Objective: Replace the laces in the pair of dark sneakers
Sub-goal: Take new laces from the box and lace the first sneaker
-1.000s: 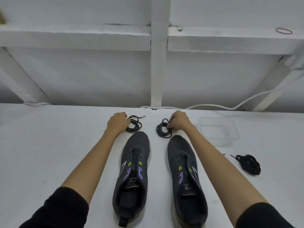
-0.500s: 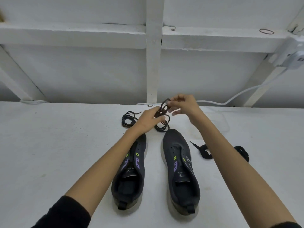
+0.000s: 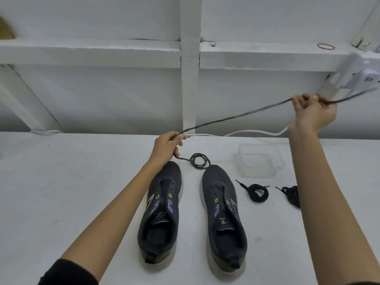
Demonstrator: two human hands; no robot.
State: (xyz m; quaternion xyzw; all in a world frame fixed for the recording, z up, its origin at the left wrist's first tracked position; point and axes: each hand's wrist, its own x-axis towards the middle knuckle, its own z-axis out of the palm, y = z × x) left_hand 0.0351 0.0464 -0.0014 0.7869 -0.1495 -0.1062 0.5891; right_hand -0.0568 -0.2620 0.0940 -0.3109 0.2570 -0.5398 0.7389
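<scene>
Two dark unlaced sneakers lie side by side on the white table, the left sneaker [image 3: 160,212] and the right sneaker [image 3: 223,219], toes pointing away from me. A thin dark lace [image 3: 236,118] is stretched in the air between my hands. My left hand [image 3: 168,146] pinches one end of it above the left sneaker's toe. My right hand [image 3: 312,114], raised high at the right, grips the lace farther along, and the tail runs off past it. A second thin lace [image 3: 200,160], coiled, lies between the toes, one end reaching under my left hand.
Two coiled flat black laces lie right of the shoes, one [image 3: 257,192] in the open, the other [image 3: 291,195] partly behind my right forearm. A clear plastic container [image 3: 260,161] stands behind them. A white cable [image 3: 246,132] runs along the table's back edge under white beams.
My hands have pulled apart, the right one swinging up and to the right, so the bundled lace has uncoiled into a taut line. The view has tilted lower.
</scene>
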